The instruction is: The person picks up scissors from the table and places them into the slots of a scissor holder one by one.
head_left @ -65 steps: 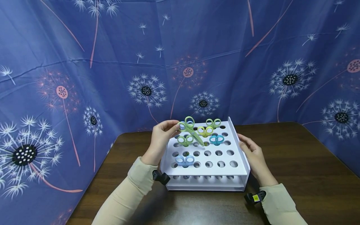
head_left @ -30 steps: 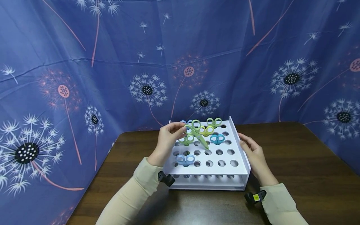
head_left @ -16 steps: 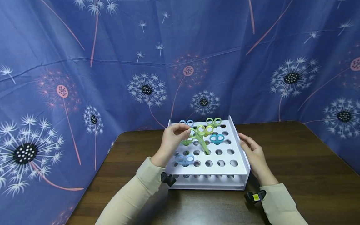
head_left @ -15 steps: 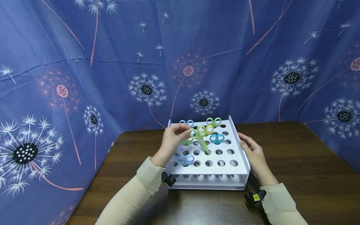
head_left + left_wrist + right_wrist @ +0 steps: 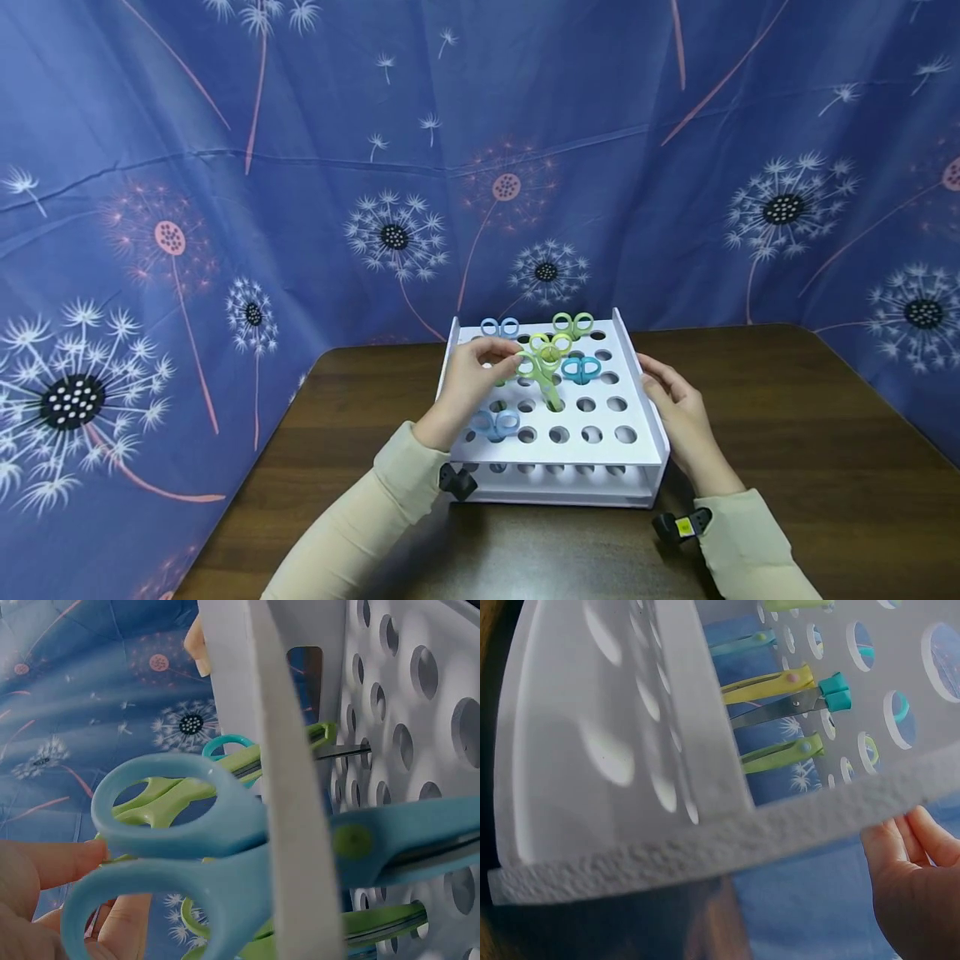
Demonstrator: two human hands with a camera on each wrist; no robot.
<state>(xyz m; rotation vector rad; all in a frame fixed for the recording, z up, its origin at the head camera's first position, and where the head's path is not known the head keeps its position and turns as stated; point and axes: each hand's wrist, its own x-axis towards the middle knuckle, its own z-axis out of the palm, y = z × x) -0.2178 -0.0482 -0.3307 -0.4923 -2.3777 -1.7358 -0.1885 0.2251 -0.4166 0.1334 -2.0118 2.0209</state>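
Note:
My left hand pinches a pair of green scissors by one handle loop, blades pointing down. Their tip is right at a hole in the second row from the front of the white rack. My right hand rests its fingers on the rack's right side panel, also seen in the right wrist view. Light-blue scissors stand in the front row, near my left wrist. Behind are teal scissors, yellow scissors, green scissors and blue scissors. Another green pair is mostly hidden behind my left hand.
The rack stands on a dark wooden table, a patterned blue cloth hanging behind it. Raised side panels flank its perforated top. Below, in the right wrist view, hang a yellow blade cover and a green blade cover.
My left hand has moved right and slightly down over the rack with the green scissors, which have turned from slanted to more upright. My right hand stays at the side panel.

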